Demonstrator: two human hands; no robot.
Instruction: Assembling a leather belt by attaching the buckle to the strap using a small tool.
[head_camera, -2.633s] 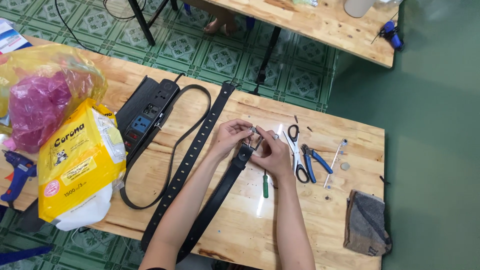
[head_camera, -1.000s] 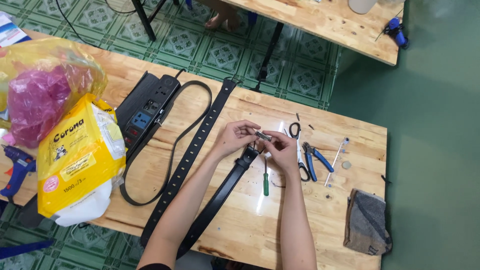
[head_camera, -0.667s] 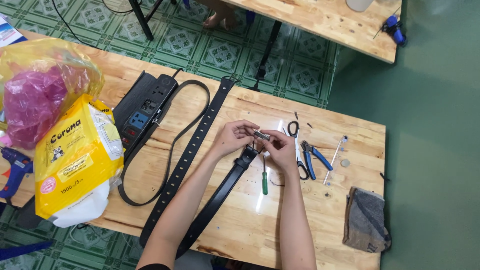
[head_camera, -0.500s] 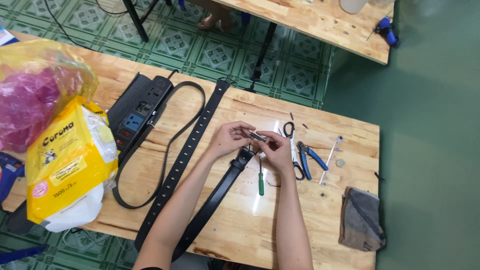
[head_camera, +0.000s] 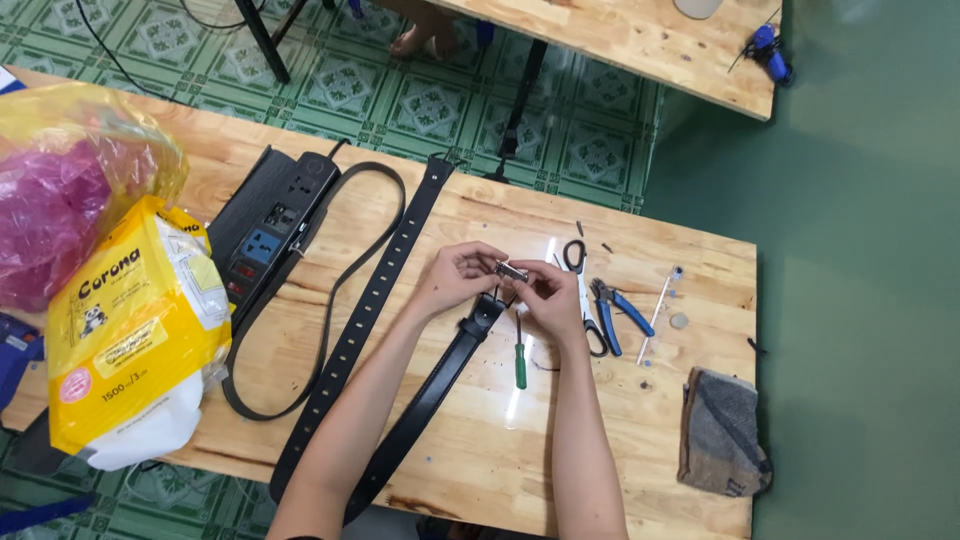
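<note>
At a wooden workbench (head_camera: 640, 420), your left hand (head_camera: 458, 280) and right hand (head_camera: 545, 296) pinch a small metal buckle (head_camera: 511, 271) between closed fingertips, just above the end of a black belt (head_camera: 440, 375). The green screwdriver (head_camera: 520, 360) lies at 6 o'clock from the buckle, scissors (head_camera: 580, 290) and blue pliers (head_camera: 612, 312) at 3 o'clock. A loosened pinch could drop the buckle's small parts; a sleeve could sweep the tools away.

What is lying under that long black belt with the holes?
Bare wooden table lies under the perforated belt. A thinner black strap loops beside it; whether it passes beneath cannot be seen.
</note>
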